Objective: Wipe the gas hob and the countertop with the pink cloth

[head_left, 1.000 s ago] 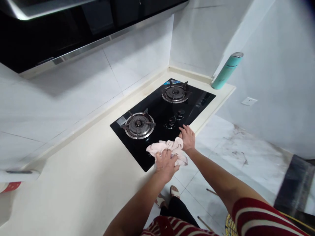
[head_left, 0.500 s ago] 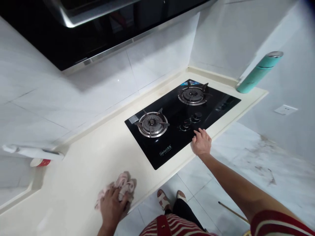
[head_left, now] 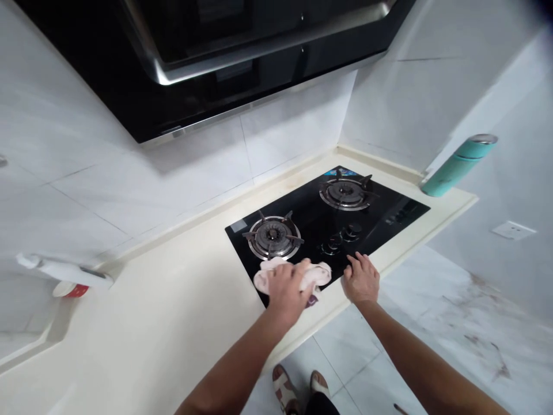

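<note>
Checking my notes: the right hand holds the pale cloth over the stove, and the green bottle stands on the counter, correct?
Wrong hand: the head view shows the left hand holding the pale cloth over the stove; the green bottle stands on the counter.

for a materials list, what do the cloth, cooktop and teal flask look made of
Cloth: soft pale pinkish fabric, judging by its folds. Cooktop: glossy black, probably glass, since it shows reflections. Flask: satin teal, perhaps painted metal; its lid top shines silver.

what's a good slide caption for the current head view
Left hand holding a pale cloth at the near corner of a black two-burner hob, right hand resting by its front edge.
</note>
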A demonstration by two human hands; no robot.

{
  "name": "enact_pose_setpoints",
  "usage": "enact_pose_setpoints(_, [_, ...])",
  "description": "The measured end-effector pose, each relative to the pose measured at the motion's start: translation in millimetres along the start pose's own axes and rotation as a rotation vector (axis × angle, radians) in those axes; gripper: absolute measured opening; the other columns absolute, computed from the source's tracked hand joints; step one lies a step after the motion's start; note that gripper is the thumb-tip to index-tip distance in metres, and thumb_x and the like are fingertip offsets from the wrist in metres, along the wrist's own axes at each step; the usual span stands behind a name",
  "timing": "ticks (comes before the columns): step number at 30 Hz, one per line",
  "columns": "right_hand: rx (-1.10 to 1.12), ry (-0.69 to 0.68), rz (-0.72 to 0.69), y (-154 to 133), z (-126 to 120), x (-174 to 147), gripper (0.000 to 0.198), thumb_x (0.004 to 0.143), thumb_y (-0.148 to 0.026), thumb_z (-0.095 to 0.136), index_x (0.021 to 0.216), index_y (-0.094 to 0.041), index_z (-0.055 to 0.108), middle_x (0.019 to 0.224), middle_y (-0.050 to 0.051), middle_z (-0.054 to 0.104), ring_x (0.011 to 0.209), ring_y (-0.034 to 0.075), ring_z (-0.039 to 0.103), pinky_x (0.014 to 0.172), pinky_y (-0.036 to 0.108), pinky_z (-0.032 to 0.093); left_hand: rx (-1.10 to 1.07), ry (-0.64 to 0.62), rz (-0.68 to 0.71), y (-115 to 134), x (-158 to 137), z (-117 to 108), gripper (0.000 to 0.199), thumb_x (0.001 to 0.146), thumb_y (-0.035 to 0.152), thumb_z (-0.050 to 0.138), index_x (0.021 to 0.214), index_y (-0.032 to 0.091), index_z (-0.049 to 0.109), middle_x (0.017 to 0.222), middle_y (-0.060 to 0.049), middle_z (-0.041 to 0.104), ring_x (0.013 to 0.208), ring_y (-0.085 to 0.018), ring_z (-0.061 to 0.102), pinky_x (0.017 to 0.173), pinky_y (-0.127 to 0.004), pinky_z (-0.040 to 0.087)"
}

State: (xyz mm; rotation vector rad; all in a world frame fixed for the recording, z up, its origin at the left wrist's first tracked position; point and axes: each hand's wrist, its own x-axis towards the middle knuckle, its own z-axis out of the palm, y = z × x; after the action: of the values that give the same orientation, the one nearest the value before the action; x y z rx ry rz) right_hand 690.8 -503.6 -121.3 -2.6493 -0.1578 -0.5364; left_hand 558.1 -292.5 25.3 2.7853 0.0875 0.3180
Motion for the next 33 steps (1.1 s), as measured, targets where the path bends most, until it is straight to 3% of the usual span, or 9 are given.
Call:
enact_pose_setpoints(4, [-0.012, 0.007, -0.01, 1, 2, -1, 0.043, 0.095, -0.031, 0.036, 0.127, -0.017, 0.061, 0.144, 0.011, 0.053, 0.141, 0.028, 0.038, 0.112, 0.045, 0.031, 0.109, -0.134, 0.05, 3, 14, 59, 0.044, 0.086, 0.051, 0.063, 0.129, 0.043, 0.06, 0.151, -0.005, 0.043, 0.138, -0.036, 0.033, 0.105, -0.062, 0.033])
enact_pose_setpoints(7, [-0.016, 0.016, -0.005, 0, 1, -1, 0.043, 0.096, -0.032, 0.034, 0.126, -0.017, 0.061, 0.144, 0.011, 0.053, 0.141, 0.028, 0.038, 0.112, 0.045, 0.032, 0.097, -0.111, 0.077, -7, 14, 72, 0.045, 0.087, 0.06, 0.058, 0.129, 0.043, 0.059, 0.155, -0.004, 0.037, 0.141, -0.037, 0.025, 0.107, -0.069, 0.025])
enact_pose_setpoints(14, [-0.003, 0.02, -0.01, -1, -1, -2, 0.043, 0.095, -0.032, 0.034, 0.125, -0.018, 0.061, 0.142, 0.011, 0.055, 0.14, 0.028, 0.04, 0.111, 0.047, 0.033, 0.079, -0.032, 0.044, -41, -32, 55, 0.031, 0.086, 0.053, 0.062, 0.111, 0.036, 0.069, 0.121, -0.005, 0.061, 0.111, -0.027, 0.051, 0.091, -0.046, 0.04])
enact_pose_setpoints(17, [0.019, 0.014, 0.0, 1, 0, -2, 0.043, 0.093, -0.032, 0.036, 0.126, -0.019, 0.061, 0.143, 0.011, 0.054, 0.14, 0.029, 0.039, 0.111, 0.049, 0.033, 0.134, -0.002, -0.071, -76, -62, 35, 0.03, 0.083, 0.049, 0.066, 0.111, 0.039, 0.069, 0.122, -0.003, 0.061, 0.111, -0.028, 0.052, 0.092, -0.045, 0.039])
enact_pose_setpoints(20, [0.036, 0.005, 0.006, 1, 0, -3, 0.044, 0.091, -0.032, 0.037, 0.127, -0.019, 0.061, 0.143, 0.012, 0.053, 0.14, 0.03, 0.039, 0.111, 0.051, 0.033, 0.192, 0.033, -0.251, -125, -68, 2, 0.026, 0.087, 0.041, 0.061, 0.111, 0.035, 0.07, 0.125, -0.006, 0.06, 0.116, -0.029, 0.051, 0.096, -0.045, 0.039])
enact_pose_setpoints(24, [0.037, 0.012, -0.001, 0, 0, -4, 0.046, 0.091, -0.033, 0.036, 0.127, -0.018, 0.06, 0.144, 0.013, 0.052, 0.141, 0.031, 0.038, 0.111, 0.05, 0.032, 0.251, 0.095, -0.543, -190, -32, -45, 0.026, 0.091, 0.04, 0.055, 0.103, 0.025, 0.073, 0.108, -0.01, 0.061, 0.104, -0.027, 0.055, 0.089, -0.039, 0.043])
enact_pose_setpoints(27, [0.04, 0.021, -0.012, -1, -1, -5, 0.046, 0.092, -0.034, 0.035, 0.127, -0.017, 0.06, 0.144, 0.013, 0.052, 0.141, 0.031, 0.039, 0.111, 0.05, 0.032, 0.271, 0.152, -0.66, -225, 14, -66, 0.034, 0.094, 0.043, 0.048, 0.113, 0.024, 0.069, 0.117, -0.011, 0.058, 0.109, -0.027, 0.053, 0.088, -0.039, 0.044])
enact_pose_setpoints(30, [0.035, 0.009, -0.002, -2, -2, -4, 0.046, 0.093, -0.035, 0.033, 0.127, -0.018, 0.06, 0.145, 0.013, 0.052, 0.141, 0.031, 0.038, 0.112, 0.051, 0.032, 0.276, 0.172, -0.731, -241, 54, -64, 0.042, 0.096, 0.049, 0.043, 0.125, 0.026, 0.064, 0.133, -0.013, 0.051, 0.119, -0.03, 0.047, 0.092, -0.044, 0.043])
enact_pose_setpoints(33, [0.024, -0.013, 0.0, -2, -4, -4, 0.047, 0.094, -0.035, 0.032, 0.127, -0.018, 0.06, 0.145, 0.013, 0.052, 0.142, 0.031, 0.038, 0.112, 0.051, 0.032, 0.276, 0.139, -0.754, -239, 75, -45, 0.043, 0.096, 0.052, 0.042, 0.126, 0.029, 0.063, 0.139, -0.014, 0.049, 0.125, -0.034, 0.042, 0.096, -0.052, 0.04])
